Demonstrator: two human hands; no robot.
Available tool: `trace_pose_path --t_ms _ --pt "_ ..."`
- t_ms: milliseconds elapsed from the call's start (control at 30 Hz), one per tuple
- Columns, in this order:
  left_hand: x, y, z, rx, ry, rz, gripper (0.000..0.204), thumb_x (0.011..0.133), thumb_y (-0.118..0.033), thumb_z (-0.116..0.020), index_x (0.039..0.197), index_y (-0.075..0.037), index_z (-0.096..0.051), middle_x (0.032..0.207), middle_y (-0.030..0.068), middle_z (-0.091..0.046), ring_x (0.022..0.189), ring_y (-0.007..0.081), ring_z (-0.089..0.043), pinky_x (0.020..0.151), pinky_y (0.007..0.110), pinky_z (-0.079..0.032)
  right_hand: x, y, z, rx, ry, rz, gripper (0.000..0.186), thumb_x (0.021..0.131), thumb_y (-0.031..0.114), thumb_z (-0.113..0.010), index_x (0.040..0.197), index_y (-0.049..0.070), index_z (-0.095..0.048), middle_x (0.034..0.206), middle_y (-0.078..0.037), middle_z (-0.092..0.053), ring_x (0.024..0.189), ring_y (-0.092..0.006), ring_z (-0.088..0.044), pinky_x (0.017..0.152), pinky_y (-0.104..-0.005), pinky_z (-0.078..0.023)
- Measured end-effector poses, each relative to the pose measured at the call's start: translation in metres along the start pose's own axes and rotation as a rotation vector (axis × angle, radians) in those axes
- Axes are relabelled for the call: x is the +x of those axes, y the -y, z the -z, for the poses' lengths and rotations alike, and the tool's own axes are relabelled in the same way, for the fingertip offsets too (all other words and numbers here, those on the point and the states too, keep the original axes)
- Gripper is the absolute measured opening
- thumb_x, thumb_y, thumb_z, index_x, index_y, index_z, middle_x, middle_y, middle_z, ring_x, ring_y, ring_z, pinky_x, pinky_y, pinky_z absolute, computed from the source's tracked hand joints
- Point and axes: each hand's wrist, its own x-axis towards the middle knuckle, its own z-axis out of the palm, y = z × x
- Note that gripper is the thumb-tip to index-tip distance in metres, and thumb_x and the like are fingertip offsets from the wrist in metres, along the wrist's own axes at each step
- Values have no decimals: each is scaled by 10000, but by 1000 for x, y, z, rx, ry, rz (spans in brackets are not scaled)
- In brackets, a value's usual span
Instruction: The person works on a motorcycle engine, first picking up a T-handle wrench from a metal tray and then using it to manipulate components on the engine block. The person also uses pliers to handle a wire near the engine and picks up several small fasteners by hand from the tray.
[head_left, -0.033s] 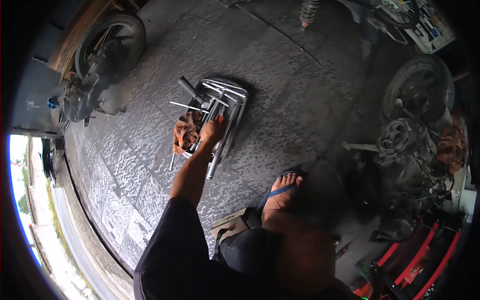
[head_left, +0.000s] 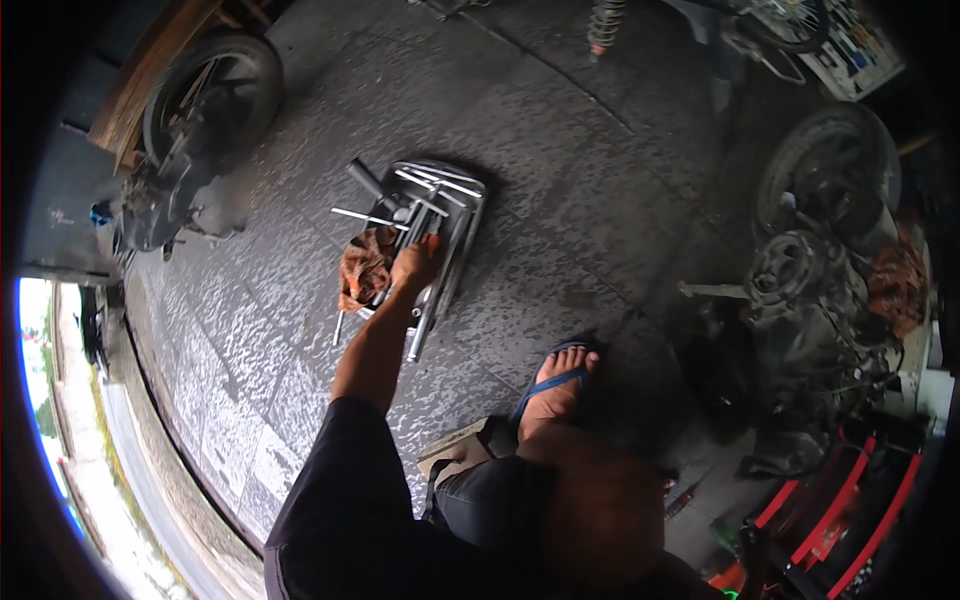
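Note:
My left hand (head_left: 411, 266) reaches down into a dark tray (head_left: 482, 192) of metal tools on the floor. Its fingers are curled in, with an orange patch (head_left: 432, 243) beside them; what they grip is hidden. Around the hand lie several silver wrenches and rods, among them a long metal bar (head_left: 421, 325) that sticks out over the near edge. A crumpled brown rag (head_left: 365, 268) sits against the hand's left side. At the tray's far left, a dark-gripped tool (head_left: 367, 178) leans over the rim. My right hand does not show.
My foot in a blue flip-flop (head_left: 562, 382) stands right of the tray. A wheel with engine parts (head_left: 215, 100) lies far left, another wheel (head_left: 830, 175) and engine (head_left: 790, 270) at the right. Red-edged shelving (head_left: 830, 510) stands lower right. A coil spring (head_left: 605, 25) is at the far edge.
The whole scene has shifted slightly to the left in the picture. My left hand stays in the tool tray.

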Motion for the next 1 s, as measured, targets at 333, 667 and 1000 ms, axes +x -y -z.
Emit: trace_pose_path --t_ms 333,667,1000 --pt "-68 36 13 -242 -605 -635 523 1013 -230 -466 1446 63 -442 1428 275 -517 1328 413 -497 1104 419 -391 -32 69 -32 -450 373 491 478 951 512 -581 1142 88 -689 1074 -176 -708 1008 -389 -664 852 -468 -538" --pt "-324 -251 122 -899 37 -1659 333 985 -290 -548 1113 14 -500 859 142 -559 643 228 -546 531 371 -441 -73 280 -55 781 -443 1189 626 872 294 -767 1327 -7 -461 1301 -202 -508 1155 -348 -547 988 -444 -452" --pt "-427 -450 131 -843 -252 -1785 407 836 -171 -705 1169 39 -601 994 217 -633 884 416 -642 868 499 -521 -119 165 -46 1507 -584 575 421 956 165 -644 1324 -10 -539 1255 -105 -558 1193 -212 -512 1050 -386 -394"
